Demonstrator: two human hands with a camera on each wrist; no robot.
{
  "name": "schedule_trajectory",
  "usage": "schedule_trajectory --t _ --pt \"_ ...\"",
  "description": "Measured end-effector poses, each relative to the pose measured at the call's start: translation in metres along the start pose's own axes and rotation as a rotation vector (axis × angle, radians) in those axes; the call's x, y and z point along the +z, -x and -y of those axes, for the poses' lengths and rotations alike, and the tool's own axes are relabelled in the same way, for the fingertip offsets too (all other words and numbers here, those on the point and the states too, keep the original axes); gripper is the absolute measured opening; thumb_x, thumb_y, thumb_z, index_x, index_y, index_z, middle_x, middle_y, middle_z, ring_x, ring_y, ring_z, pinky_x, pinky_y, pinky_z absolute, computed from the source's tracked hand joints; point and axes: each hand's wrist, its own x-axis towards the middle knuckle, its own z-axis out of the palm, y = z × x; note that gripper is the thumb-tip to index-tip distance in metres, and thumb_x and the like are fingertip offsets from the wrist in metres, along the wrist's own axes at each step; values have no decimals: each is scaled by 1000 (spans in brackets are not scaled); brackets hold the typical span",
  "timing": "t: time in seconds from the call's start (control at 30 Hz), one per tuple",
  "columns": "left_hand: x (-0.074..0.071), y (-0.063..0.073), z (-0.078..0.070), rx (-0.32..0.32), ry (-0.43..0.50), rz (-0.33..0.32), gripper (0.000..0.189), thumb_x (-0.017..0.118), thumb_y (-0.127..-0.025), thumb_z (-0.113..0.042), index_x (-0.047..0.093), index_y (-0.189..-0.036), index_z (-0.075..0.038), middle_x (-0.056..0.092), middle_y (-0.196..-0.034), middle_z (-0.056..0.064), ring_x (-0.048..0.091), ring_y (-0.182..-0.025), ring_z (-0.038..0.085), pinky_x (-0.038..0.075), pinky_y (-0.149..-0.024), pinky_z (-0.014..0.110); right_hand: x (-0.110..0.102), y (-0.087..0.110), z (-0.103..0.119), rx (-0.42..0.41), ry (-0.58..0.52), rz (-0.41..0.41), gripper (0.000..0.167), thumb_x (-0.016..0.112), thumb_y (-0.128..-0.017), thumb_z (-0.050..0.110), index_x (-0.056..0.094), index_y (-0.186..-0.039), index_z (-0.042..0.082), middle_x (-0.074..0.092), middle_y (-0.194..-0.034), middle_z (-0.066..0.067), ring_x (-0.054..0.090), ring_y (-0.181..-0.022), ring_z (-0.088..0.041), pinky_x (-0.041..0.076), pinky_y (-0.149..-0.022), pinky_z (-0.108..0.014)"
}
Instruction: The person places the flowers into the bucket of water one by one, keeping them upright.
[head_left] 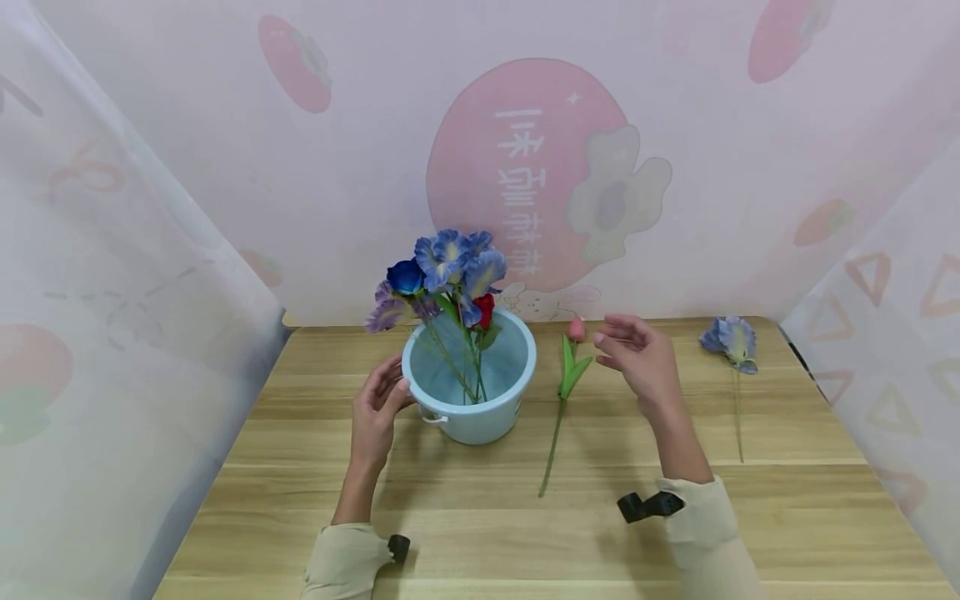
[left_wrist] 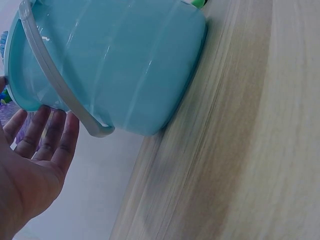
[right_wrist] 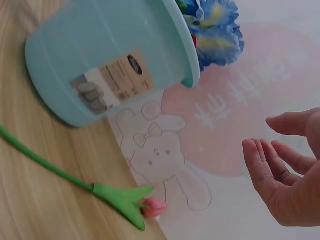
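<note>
A light blue bucket (head_left: pixel 468 427) stands upright on the table, holding several artificial flowers: blue irises (head_left: pixel 450 258), a dark blue rose (head_left: pixel 406 277), a purple bloom (head_left: pixel 387 310) and a red flower (head_left: pixel 483 311). At the bucket's left side, my left hand (head_left: pixel 377 412) touches the rim, its fingers relaxed and fairly straight in the left wrist view. My right hand (head_left: pixel 642 358) hovers right of a pink tulip (head_left: pixel 576 328), with nothing in its loosely bent fingers. The tulip lies on the table beside the bucket, its green stem (head_left: pixel 553 450) pointing toward me.
Farther right, a single blue iris (head_left: pixel 731 342) with a thin stem lies on the wooden table (head_left: pixel 480 533). A printed backdrop (head_left: pixel 360 167) rises behind the table edge, with hanging sheets at both sides. The bucket's pale handle (left_wrist: pixel 60 85) hangs down its side.
</note>
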Motion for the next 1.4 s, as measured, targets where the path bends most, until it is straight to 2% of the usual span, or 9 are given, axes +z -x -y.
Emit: schedule_trajectory --t 0.1,0.23,0.63,0.8,0.97,1.1,1.3,1.4 --pt "0 0 0 -4 0 1 43 62 -109 -9 57 -151 -1 62 -146 26 69 -126 27 67 -87 25 -7 0 -7 21 -16 -21 46 74 -102 11 60 -143 -5 70 -110 3 74 -99 -8 67 -86 -26" --pt "0 0 0 -3 -2 2 43 62 -109 -10 57 -151 -2 62 -145 26 69 -127 28 67 -87 25 -13 -1 -15 54 -11 -34 48 74 -102 11 58 -144 -6 69 -111 3 73 -98 -5 67 -86 -25" --pt "-1 0 1 2 -15 2 44 63 -109 -10 57 -151 -2 62 -146 27 70 -125 27 67 -87 26 -16 -7 -47 162 -62 -8 52 73 -101 6 53 -146 -11 69 -109 1 75 -95 -6 67 -89 -26" --pt "-1 0 1 4 -12 3 44 63 -109 -10 57 -152 -1 61 -147 27 70 -124 26 67 -87 27 -12 -9 -58 193 -40 -7 50 72 -102 6 54 -145 -9 69 -122 -11 76 -97 -8 67 -90 -27" --pt "-1 0 1 10 -8 6 44 62 -109 -10 57 -151 -2 62 -146 27 70 -124 26 67 -86 26 -7 -12 -67 221 -17 12 54 72 -103 8 52 -150 -8 64 -139 -24 74 -99 -8 66 -95 -30" --pt "-1 0 1 13 -9 8 44 62 -109 -10 57 -151 -2 62 -146 26 70 -125 27 67 -86 25 -2 -15 -76 238 -15 20 56 73 -102 9 51 -150 -8 61 -144 -29 75 -102 -12 66 -97 -33" --pt "-1 0 1 9 -10 4 44 62 -109 -9 57 -151 -1 62 -145 27 70 -124 26 67 -86 25 7 -19 -89 290 25 14 55 77 -99 12 58 -148 -5 65 -143 -29 78 -107 -25 67 -93 -35" --pt "-1 0 1 5 -8 2 45 62 -108 -9 56 -152 0 61 -145 27 70 -124 23 67 -86 25 12 -20 -93 327 66 15 55 79 -99 16 60 -147 -1 68 -141 -25 78 -109 -25 68 -93 -36"
